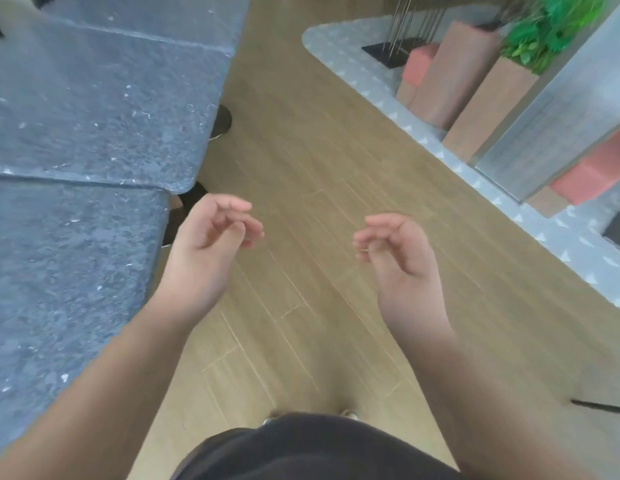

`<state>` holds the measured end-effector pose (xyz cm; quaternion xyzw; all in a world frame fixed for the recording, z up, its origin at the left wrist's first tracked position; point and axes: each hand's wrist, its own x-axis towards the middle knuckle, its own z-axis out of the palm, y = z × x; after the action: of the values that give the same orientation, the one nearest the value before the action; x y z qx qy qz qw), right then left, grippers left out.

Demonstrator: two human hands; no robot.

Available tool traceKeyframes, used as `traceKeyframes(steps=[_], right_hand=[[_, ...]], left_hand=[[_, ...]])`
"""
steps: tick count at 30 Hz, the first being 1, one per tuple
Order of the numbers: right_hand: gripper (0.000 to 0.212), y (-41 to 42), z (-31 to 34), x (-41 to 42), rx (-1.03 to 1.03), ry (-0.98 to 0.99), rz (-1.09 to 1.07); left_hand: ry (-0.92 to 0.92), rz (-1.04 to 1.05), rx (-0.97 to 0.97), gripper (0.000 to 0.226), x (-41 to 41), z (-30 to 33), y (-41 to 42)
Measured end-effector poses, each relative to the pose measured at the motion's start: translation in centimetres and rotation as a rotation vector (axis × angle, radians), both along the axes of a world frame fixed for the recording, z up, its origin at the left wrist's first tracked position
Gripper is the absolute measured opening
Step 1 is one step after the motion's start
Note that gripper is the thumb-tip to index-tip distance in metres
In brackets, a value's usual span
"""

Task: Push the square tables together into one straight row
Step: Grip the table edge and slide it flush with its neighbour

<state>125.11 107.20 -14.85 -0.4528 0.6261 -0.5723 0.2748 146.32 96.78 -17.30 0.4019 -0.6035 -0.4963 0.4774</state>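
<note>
Square tables with grey speckled tops fill the left of the frame, edge to edge in a line. At centre, the left hand and right hand hover over the wooden floor, fingers loosely curled, holding nothing

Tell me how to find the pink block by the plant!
Start at the green plant top right. Just left of it stand tall tan boxes. The pink block leans on their left side, the only pink thing up there.
</note>
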Motion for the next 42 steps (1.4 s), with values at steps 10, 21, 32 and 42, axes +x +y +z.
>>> traceKeyframes(steps=[10,21,32,42], right_hand=[[0.028,-17.3,-2.1,-4.1,0.011,-0.026,0.450],[0.025,-30.3,-3.4,-1.0,0.102,-0.135,0.996],[0.027,-34.3,-8.1,14.1,0.244,-0.039,1.290],[0.032,-37.8,-18.4,19.8,0.493,0.232,1.250]], left_hand=[[-0.021,0.432,0.035,0.025,-2.1,-2.7,-7.1],[0.020,0.920,0.145,0.027,-4.2,-2.8,-8.2],[0.076,1.299,0.296,0.030,6.1,-6.6,-5.6],[0.324,1.368,0.658,0.033,9.3,-16.9,-8.8]])
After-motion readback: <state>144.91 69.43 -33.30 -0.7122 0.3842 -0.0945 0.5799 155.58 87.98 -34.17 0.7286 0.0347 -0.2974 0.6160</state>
